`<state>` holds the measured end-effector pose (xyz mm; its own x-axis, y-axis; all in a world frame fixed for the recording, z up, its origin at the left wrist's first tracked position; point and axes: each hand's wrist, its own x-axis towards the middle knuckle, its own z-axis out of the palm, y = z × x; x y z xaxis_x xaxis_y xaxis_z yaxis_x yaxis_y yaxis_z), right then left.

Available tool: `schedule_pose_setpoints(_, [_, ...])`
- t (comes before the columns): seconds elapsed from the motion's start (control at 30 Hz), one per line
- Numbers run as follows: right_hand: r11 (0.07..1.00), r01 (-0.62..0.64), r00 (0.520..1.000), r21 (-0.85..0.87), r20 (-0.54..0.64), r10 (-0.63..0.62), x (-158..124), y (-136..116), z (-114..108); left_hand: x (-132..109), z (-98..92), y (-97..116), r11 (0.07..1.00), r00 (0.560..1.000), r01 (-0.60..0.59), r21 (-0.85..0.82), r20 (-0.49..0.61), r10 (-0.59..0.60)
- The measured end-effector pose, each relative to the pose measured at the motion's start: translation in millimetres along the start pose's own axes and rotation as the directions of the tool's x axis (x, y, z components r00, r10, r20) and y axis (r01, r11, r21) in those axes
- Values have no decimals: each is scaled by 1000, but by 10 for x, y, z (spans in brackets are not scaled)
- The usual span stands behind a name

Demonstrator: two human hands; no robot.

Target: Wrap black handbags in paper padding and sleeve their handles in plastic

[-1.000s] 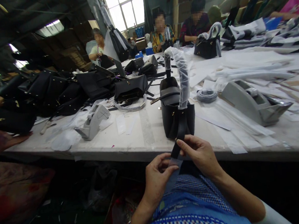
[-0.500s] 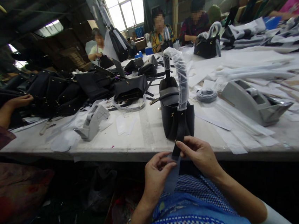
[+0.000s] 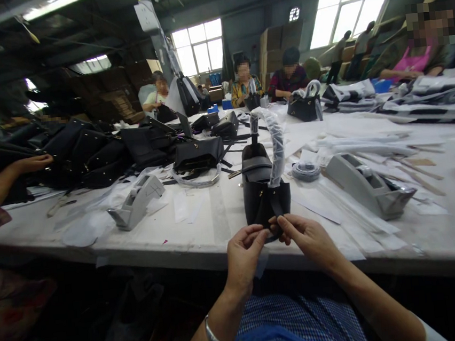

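Observation:
A black handbag stands upright near the table's front edge, its arched handle wrapped in clear plastic. From the handle's near end a black strap hangs down the bag's side, bent toward me at the bottom. My right hand pinches this strap between thumb and fingers. Close beside it, my left hand is closed in a pinch at the strap's end, with thumb and fingertips together. A faint clear film seems to hang below the left fingers, though its edges are hard to see.
Grey tape dispensers stand left and right of the bag. A coil of clear wrap lies behind it. Black bags are heaped at left, where a co-worker's hand reaches in. Several people sit across the white table.
Both hands have gone from below the table edge up against the bag's base, folding the strap's end inward. The clear film hangs less visibly now. My view has tilted upward.

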<state>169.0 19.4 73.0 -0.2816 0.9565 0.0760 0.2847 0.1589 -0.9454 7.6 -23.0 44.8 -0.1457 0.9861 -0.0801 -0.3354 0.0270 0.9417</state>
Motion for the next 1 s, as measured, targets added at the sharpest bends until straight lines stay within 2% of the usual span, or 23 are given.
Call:
schedule_pose_setpoints(0.13, [1000,4,990,25,143,-8,-3,62,-93,-36,-37,-19,999,998,46,-25,51,-45])
schedule_pose_setpoints(0.3, [999,-36,999,-33,-12,35,-71,120,-79,-119,-135,-114,999,994,6,49,105,-11])
schedule_pose_setpoints(0.43, [1000,-14,1000,-18,-9,14,-92,31,-17,-102,-132,-116,996,992,-53,68,120,45])
schedule_pose_setpoints(0.6, [1000,-16,1000,24,-21,16,-123,-21,36,-140,-80,-59,999,988,14,-34,156,-9])
schedule_pose_setpoints(0.77, [997,-17,998,77,-63,22,-144,30,89,-239,-81,-45,987,970,63,-151,241,-25])
schedule_pose_setpoints(0.83, [997,-18,997,75,-78,23,-141,58,106,-226,-90,-55,986,978,75,-149,205,-43])
schedule_pose_setpoints(1.0, [998,8,995,62,-97,-2,-116,140,129,-53,-17,-62,983,999,48,-178,20,-45])
